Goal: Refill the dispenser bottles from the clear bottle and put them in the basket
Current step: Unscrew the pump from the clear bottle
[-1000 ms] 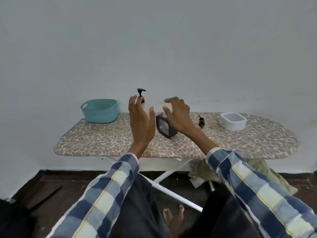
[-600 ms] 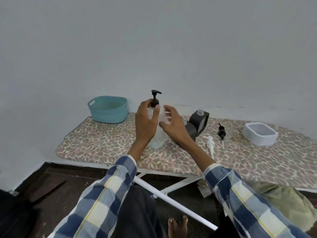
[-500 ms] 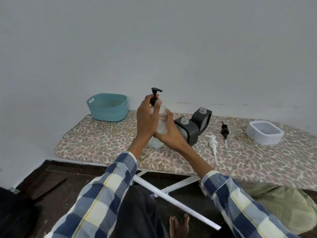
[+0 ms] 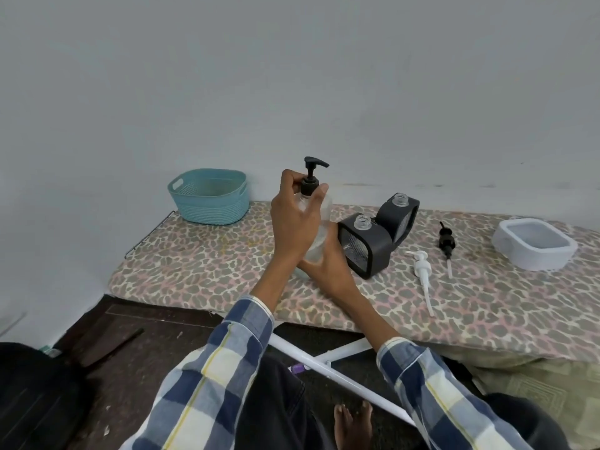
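Observation:
A clear bottle (image 4: 324,209) with a black pump top (image 4: 311,177) stands on the ironing board (image 4: 207,274). My left hand (image 4: 292,222) grips its neck at the pump collar. My right hand (image 4: 324,264) wraps the lower body from the near side. Just right of it stand two square black dispenser bottles with open necks, one nearer (image 4: 365,245) and one behind (image 4: 397,216). A white pump (image 4: 422,274) and a black pump (image 4: 446,243) lie loose on the board. The teal basket (image 4: 209,196) sits at the board's far left end.
A white rectangular container (image 4: 535,243) sits at the right of the board. The wall is close behind. White board legs (image 4: 341,378) cross below, over a dark floor with my bare foot (image 4: 352,423).
Both hands moved in from open air and closed on the clear bottle, left at the pump collar, right around the body. The view shifted closer and leftward.

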The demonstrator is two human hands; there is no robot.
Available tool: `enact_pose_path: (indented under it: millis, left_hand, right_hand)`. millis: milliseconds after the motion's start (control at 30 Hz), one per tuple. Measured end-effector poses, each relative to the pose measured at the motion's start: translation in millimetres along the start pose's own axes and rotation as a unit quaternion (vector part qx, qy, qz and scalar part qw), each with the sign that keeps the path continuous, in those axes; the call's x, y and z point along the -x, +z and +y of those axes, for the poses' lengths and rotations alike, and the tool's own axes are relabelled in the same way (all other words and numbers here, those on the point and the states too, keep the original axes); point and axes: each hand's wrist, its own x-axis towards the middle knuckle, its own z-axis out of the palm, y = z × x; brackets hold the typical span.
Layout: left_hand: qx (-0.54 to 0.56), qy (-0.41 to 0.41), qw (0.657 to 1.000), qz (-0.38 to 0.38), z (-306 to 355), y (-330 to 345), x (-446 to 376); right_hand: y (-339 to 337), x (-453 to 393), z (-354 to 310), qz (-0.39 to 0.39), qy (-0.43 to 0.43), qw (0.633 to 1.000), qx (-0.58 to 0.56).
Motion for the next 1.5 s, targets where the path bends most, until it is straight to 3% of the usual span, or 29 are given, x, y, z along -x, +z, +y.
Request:
enact_pose_path:
  millis: [167, 333, 533, 667, 833, 967, 1300, 1500]
  left_hand:
    - [0.005, -0.001, 0.999, 0.039, 8.5, 11.8, 5.0]
    - [0.004, 0.008, 1.0, 0.016, 11.7, 10.1, 6.2]
    - [0.03, -0.01, 0.999, 0.044, 12.2, 10.8, 10.9]
    - [0.024, -0.008, 1.0, 0.012, 6.2, 6.0, 5.0]
    - [0.038, -0.016, 0.998, 0.047, 8.1, 11.4, 9.0]
    - [0.039, -0.017, 0.999, 0.019, 7.1, 5.7, 6.3]
    - [0.007, -0.033, 0.999, 0.003, -0.2, -0.1, 4.9]
    - [-0.099, -0.049, 0.994, -0.011, -5.6, -11.0, 1.2]
  right_hand:
    - [-1.2, 3.7, 2.3, 0.016, 0.006, 1.0, -0.017]
    - [-0.8, 4.6, 0.8, 0.013, 0.005, 1.0, -0.011]
    - [-2.1, 7.7, -4.2, 0.007, 0.014, 0.999, -0.032]
    - [-3.0, 7.9, -5.6, 0.008, 0.017, 0.999, -0.04]
    - [-1.8, 7.6, -3.8, 0.012, 0.015, 0.999, -0.028]
    - [-3.0, 8.6, -7.2, 0.01, 0.016, 1.0, -0.019]
    - [-6.3, 12.2, -15.8, -0.017, 0.041, 0.999, 0.018]
    - [-48.9, -3.7, -45.3, -0.078, 0.053, 0.984, 0.152]
